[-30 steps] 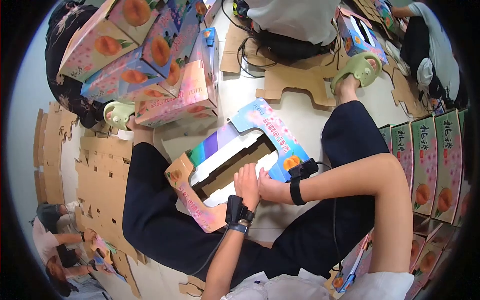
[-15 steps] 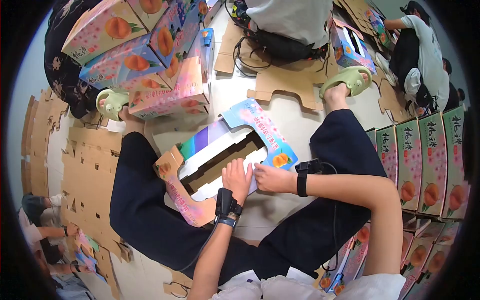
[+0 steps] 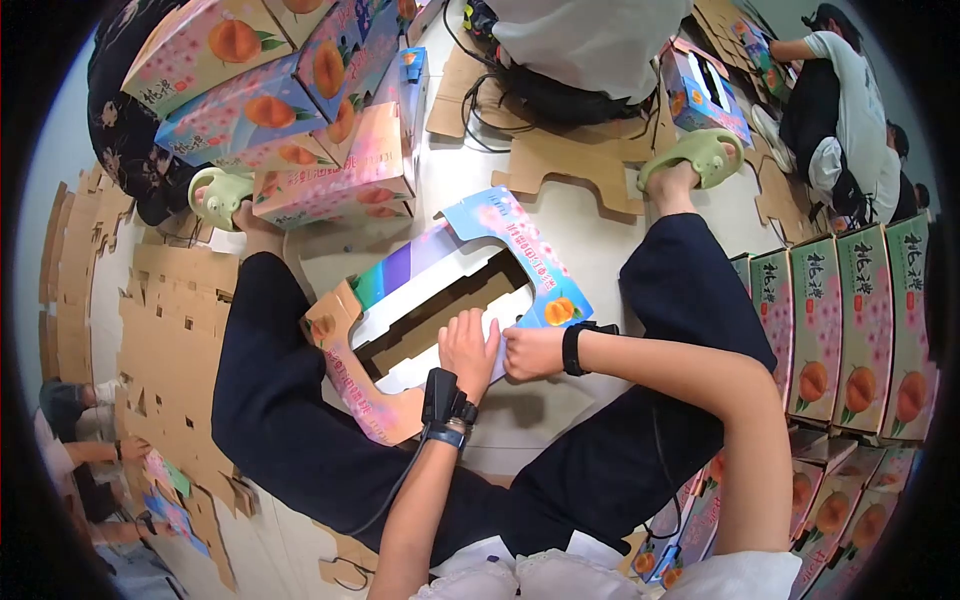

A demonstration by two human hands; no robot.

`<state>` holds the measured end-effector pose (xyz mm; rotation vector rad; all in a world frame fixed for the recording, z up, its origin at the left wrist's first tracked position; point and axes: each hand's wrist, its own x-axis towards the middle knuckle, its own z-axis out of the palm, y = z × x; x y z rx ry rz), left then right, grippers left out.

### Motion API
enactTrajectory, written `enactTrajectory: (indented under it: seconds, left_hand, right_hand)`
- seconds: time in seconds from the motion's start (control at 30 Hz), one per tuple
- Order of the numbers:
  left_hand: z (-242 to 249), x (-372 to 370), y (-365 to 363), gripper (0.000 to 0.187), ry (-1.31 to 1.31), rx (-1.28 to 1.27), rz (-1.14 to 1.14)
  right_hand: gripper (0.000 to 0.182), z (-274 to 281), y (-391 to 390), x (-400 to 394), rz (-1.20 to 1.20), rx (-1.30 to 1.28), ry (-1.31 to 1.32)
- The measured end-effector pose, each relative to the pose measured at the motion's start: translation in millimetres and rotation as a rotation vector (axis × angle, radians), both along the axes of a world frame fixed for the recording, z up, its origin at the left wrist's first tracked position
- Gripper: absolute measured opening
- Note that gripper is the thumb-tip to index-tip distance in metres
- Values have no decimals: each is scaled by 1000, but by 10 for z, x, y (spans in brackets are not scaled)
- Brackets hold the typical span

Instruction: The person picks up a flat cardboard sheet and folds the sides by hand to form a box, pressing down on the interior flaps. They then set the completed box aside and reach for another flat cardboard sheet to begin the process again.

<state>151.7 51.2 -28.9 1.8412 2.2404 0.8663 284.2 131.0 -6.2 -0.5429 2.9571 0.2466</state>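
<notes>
A half-folded printed peach carton (image 3: pixel 520 255) lies on the floor between my legs, with its cardboard inside showing. My left hand (image 3: pixel 467 350) lies flat on its white near flap, fingers spread. My right hand (image 3: pixel 530 352) pinches the same flap's edge right beside the left hand. Both wrists wear black bands, and a cable runs from the left one.
Finished peach boxes (image 3: pixel 290 120) are piled at the upper left, and more stand in a row (image 3: pixel 850 320) at the right. Flat cardboard blanks (image 3: pixel 170 330) cover the floor on the left. Other people sit at the top, upper right and lower left.
Both hands have slid slightly left and toward me along the flap. The carton has shifted a little with them, and the view has tilted.
</notes>
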Motion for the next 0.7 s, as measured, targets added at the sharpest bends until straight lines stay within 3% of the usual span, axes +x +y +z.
enactTrajectory:
  seconds: [0.13,0.23,0.33,0.47,0.57,0.63,0.67,0.7]
  left_hand:
    - [26,4,-2,19,1,-13,-7]
    - [-7,16,1,19,-35,13,5]
    - [-20,81,13,21,-37,4,30]
    - [-13,191,38,20,-67,-8,9]
    - [50,270,36,19,-135,-51,-29]
    - [80,334,45,18,-167,-79,-42]
    - [92,362,62,18,-199,-105,-54]
    - [76,375,84,18,-200,-105,-55]
  right_hand:
    - [14,-2,77,-13,89,-163,50]
    - [15,169,98,32,0,-238,107]
    - [14,512,139,124,-162,-132,-88]
    - [15,985,126,356,-575,40,-262]
    - [18,1176,201,610,-800,39,-225]
    - [21,1289,137,644,-888,128,-291]
    - [24,1412,2,589,-816,249,-299]
    - [27,1555,-187,487,-791,195,-205]
